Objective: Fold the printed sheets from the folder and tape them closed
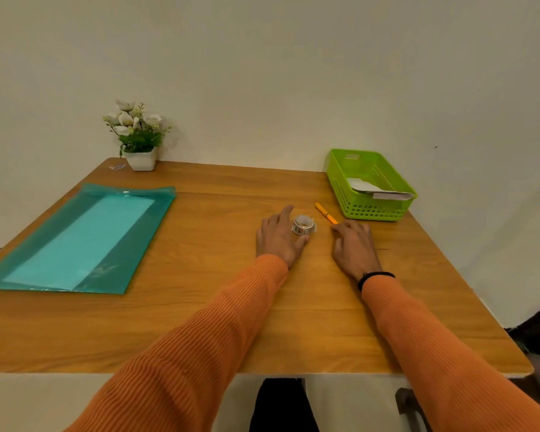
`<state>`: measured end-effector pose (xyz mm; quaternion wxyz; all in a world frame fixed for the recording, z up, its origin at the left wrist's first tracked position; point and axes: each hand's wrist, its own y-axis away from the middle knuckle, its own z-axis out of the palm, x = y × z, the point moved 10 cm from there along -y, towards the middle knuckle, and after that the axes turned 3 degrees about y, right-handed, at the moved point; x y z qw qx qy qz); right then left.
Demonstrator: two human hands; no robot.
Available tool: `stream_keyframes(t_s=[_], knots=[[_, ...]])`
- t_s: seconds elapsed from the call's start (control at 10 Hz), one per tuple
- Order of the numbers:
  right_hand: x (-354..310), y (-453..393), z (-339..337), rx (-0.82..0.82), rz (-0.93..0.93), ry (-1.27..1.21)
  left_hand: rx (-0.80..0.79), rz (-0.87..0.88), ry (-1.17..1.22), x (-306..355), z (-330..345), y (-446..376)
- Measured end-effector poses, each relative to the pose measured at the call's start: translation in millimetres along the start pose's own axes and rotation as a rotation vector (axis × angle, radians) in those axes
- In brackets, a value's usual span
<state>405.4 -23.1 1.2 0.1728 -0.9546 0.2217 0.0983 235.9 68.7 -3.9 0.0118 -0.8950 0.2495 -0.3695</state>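
Observation:
A teal translucent folder lies flat on the left of the wooden table, with a pale sheet showing through it. A small roll of clear tape stands right of centre. My left hand rests beside the roll, index finger behind it and thumb touching its near side, fingers spread. My right hand lies palm down just right of the roll, fingers loosely curled, holding nothing. Folded white sheets lie in the green basket at the back right.
An orange pen lies between the tape and the basket, its tip near my right fingertips. A potted white flower stands at the back left corner against the wall. The table's front edge runs below my forearms.

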Motion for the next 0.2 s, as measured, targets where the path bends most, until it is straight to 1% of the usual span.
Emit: stream_keyframes(t_s=[0.1,0.2], knots=[[-10.3,17.4,-5.9,0.005,-0.017,-0.008,0.001,-0.037,-0.226,0.9,-3.1,21.5],[-13.2,30.9,-9.7,0.017,0.043,0.025,-0.04,-0.105,-0.387,-8.1,-3.6,44.7]])
